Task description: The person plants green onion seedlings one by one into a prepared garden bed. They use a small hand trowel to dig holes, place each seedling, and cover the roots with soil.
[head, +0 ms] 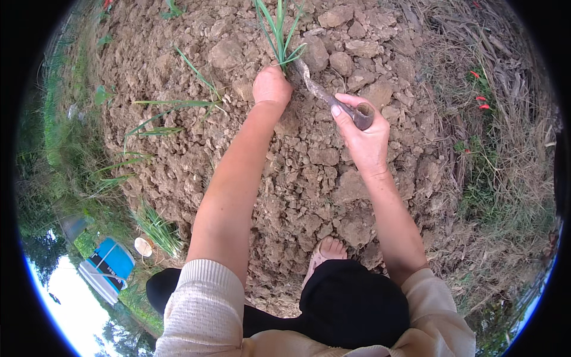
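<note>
My left hand [272, 85] is at the base of a green, long-leaved seedling [279, 38], low against the soil; its fingers are hidden behind the hand and leaves. My right hand [368, 134] grips the dark, hollow socket end of a metal digging tool [319, 91]. The tool slants up and left, its far end at the soil just right of the seedling's base. Cloddy brown soil [308, 178] lies under both hands. Left of my left forearm, several similar seedlings [192, 103] lean over in the soil.
A bundle of green seedlings [158, 230] lies at lower left, near a small pale round container [143, 246] and a blue and white bucket [109, 267]. Dry stalks [504, 89] and weeds border the soil at right. My sandaled foot [328, 254] stands on the soil below.
</note>
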Demonstrator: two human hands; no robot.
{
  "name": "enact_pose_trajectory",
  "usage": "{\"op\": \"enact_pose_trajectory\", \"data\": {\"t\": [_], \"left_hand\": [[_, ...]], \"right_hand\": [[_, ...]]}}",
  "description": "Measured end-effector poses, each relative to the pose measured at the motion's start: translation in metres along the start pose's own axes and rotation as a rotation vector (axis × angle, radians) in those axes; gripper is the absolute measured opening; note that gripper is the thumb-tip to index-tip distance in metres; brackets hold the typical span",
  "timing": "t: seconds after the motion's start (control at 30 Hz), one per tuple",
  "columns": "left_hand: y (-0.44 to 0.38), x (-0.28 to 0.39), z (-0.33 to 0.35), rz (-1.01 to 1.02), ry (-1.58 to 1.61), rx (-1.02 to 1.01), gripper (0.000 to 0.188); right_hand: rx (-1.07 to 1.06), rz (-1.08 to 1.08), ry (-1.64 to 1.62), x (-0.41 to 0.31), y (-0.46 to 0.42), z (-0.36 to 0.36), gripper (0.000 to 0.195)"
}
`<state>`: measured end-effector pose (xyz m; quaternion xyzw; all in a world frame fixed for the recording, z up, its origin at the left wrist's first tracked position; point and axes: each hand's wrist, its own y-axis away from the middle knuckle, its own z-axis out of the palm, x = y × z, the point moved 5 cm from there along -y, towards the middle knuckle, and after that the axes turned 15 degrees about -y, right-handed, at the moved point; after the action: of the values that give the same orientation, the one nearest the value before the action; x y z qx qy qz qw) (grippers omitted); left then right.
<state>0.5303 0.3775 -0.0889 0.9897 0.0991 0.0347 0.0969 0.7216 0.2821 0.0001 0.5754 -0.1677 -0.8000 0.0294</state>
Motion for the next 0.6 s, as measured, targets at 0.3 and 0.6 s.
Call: {"op": "enact_pose_trajectory", "data": {"t": [0.3, 0.6], "left_hand": [[-0.006, -0.015, -0.023, 0.167, -0.185, 0.196, 0.065], [0.006, -0.021, -0.018, 0.272, 0.071, -0.002, 0.053]], "right_hand": [[0.188, 0.125, -0.267, 0.043, 0.001, -0.039, 0.025], [0.2, -0.033, -0.283, 0.025, -0.003, -0.038, 0.025]]}}
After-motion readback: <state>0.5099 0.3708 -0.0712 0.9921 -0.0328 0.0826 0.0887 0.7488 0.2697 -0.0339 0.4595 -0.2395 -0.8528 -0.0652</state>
